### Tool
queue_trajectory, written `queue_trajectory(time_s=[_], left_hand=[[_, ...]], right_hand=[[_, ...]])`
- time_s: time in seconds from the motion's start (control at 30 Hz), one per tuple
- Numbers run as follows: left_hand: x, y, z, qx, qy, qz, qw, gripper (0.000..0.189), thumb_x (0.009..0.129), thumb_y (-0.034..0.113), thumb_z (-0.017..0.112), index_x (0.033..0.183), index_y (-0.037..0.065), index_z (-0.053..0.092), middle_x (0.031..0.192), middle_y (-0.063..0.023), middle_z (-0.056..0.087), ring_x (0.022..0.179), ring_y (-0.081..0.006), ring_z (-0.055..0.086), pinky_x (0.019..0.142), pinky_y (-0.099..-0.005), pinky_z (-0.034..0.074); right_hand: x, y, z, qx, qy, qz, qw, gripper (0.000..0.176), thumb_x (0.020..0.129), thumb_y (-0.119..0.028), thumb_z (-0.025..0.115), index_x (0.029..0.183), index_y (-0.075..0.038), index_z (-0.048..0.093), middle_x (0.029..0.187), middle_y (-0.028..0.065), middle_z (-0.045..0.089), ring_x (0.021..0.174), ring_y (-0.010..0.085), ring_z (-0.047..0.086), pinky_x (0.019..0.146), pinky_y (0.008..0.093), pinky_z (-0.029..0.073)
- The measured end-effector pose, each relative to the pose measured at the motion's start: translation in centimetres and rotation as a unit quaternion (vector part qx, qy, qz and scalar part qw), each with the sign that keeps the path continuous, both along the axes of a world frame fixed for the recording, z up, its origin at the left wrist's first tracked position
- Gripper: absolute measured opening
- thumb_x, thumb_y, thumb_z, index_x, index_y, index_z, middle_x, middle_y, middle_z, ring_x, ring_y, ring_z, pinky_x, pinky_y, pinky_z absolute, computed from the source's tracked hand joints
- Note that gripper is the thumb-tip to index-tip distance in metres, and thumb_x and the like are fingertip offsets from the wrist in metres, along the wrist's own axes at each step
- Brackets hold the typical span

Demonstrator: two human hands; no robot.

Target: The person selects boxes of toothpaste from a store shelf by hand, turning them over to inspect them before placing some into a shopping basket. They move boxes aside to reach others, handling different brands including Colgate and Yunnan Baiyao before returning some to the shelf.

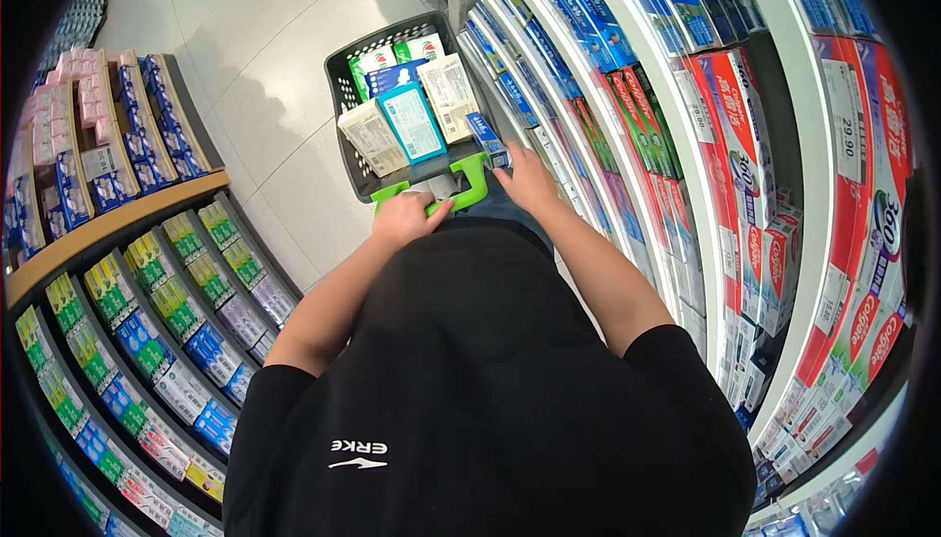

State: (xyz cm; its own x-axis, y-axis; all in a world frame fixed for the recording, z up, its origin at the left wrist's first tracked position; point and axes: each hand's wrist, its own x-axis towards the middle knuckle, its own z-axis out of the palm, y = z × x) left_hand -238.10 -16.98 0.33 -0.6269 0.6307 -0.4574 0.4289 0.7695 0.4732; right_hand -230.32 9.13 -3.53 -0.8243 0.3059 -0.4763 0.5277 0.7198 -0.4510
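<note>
My left hand [414, 218] is wrapped round the green handle [474, 180] of a dark grey basket [345, 106]. At the basket's right rear corner, my right hand [526, 178] grips a small blue box [485, 135]. Inside the basket stand a teal package [412, 122], a white box [372, 139] to its left and another white box [449, 94] to its right. Behind them are a dark blue package [394, 76] and green-and-white packs [421, 48].
Curved shelves [676, 135] of boxed toothpaste run close along the right. At the left stand racks [123, 206] of packaged goods. Pale floor tiles [265, 135] show between the left rack and the basket.
</note>
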Motion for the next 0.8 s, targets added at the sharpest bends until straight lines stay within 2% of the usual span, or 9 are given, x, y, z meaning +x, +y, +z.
queue_trajectory(time_s=[0.1,0.2,0.4,0.47,0.6,0.63,0.67,0.73,0.8], left_hand=[[-0.1,0.0,0.2,-0.008,-0.012,-0.001,1.000,0.060,0.097,0.063,0.052,0.084,0.010,0.076,0.084,-0.0187,0.074,0.082,-0.0385,0.072,0.073,-0.0503,0.057],[-0.3,0.1,0.8,-0.019,-0.029,-0.005,0.999,0.060,0.098,0.063,0.051,0.084,0.010,0.076,0.084,-0.0191,0.074,0.082,-0.0391,0.072,0.073,-0.0503,0.057],[-0.8,0.4,1.5,-0.035,-0.066,-0.003,0.997,0.058,0.100,0.060,0.051,0.087,0.009,0.075,0.085,-0.0201,0.073,0.086,-0.0406,0.071,0.078,-0.0510,0.056],[-0.7,0.1,1.0,-0.025,-0.055,-0.003,0.998,0.061,0.099,0.063,0.050,0.085,0.010,0.075,0.084,-0.0189,0.074,0.082,-0.0394,0.072,0.075,-0.0494,0.058],[-1.2,0.5,2.0,-0.039,-0.109,0.005,0.993,0.056,0.100,0.059,0.051,0.091,0.009,0.074,0.089,-0.0195,0.073,0.089,-0.0395,0.070,0.080,-0.0500,0.055],[-1.4,0.5,2.0,-0.039,-0.120,0.005,0.992,0.055,0.100,0.059,0.052,0.093,0.010,0.075,0.090,-0.0193,0.073,0.090,-0.0387,0.071,0.081,-0.0492,0.055],[-1.6,0.5,2.0,-0.038,-0.131,0.005,0.991,0.055,0.100,0.059,0.052,0.094,0.010,0.075,0.092,-0.0190,0.074,0.091,-0.0378,0.071,0.082,-0.0483,0.055],[-1.4,0.2,1.2,-0.012,-0.155,0.020,0.988,0.054,0.099,0.059,0.053,0.101,0.011,0.076,0.097,-0.0178,0.074,0.095,-0.0355,0.071,0.085,-0.0459,0.055],[-1.8,-0.2,0.9,0.023,-0.190,0.044,0.981,0.055,0.098,0.060,0.055,0.105,0.010,0.076,0.101,-0.0176,0.075,0.099,-0.0334,0.071,0.088,-0.0435,0.055]], right_hand=[[-0.1,-0.7,0.4,0.001,-0.018,-0.010,1.000,0.065,0.092,-0.038,0.071,0.146,-0.010,0.047,0.129,0.0229,0.063,0.119,0.0418,0.062,0.098,0.0514,0.052],[-0.6,-1.3,-1.6,0.007,-0.019,-0.005,1.000,0.060,0.092,-0.034,0.072,0.140,-0.009,0.048,0.125,0.0235,0.062,0.117,0.0407,0.063,0.094,0.0511,0.054],[-1.8,-1.4,-4.3,0.009,-0.037,0.004,0.999,0.057,0.091,-0.029,0.072,0.139,-0.009,0.049,0.106,0.0214,0.071,0.100,0.0406,0.070,0.082,0.0524,0.057],[-2.0,-1.1,-4.4,0.014,-0.027,0.002,1.000,0.056,0.091,-0.027,0.071,0.139,-0.009,0.050,0.103,0.0216,0.072,0.098,0.0406,0.071,0.082,0.0529,0.057],[-1.3,0.0,-2.6,-0.014,0.085,-0.082,0.993,0.052,0.090,-0.024,0.069,0.138,-0.009,0.057,0.109,0.0232,0.072,0.096,0.0425,0.071,0.085,0.0510,0.057],[-1.0,0.5,-1.9,-0.049,0.095,-0.108,0.988,0.052,0.090,-0.021,0.069,0.138,-0.005,0.058,0.111,0.0215,0.073,0.094,0.0371,0.074,0.084,0.0454,0.059],[-0.2,1.3,-2.2,-0.142,0.098,-0.174,0.969,0.052,0.091,-0.020,0.069,0.139,-0.003,0.056,0.110,0.0200,0.073,0.093,0.0340,0.074,0.083,0.0428,0.059],[1.2,2.6,-2.4,-0.320,0.096,-0.297,0.894,0.054,0.092,-0.017,0.070,0.140,0.000,0.054,0.109,0.0170,0.073,0.091,0.0276,0.075,0.081,0.0377,0.060],[2.4,3.8,1.0,-0.407,0.082,-0.357,0.837,0.054,0.093,-0.014,0.069,0.141,0.003,0.051,0.107,0.0133,0.072,0.091,0.0198,0.073,0.079,0.0321,0.060]])
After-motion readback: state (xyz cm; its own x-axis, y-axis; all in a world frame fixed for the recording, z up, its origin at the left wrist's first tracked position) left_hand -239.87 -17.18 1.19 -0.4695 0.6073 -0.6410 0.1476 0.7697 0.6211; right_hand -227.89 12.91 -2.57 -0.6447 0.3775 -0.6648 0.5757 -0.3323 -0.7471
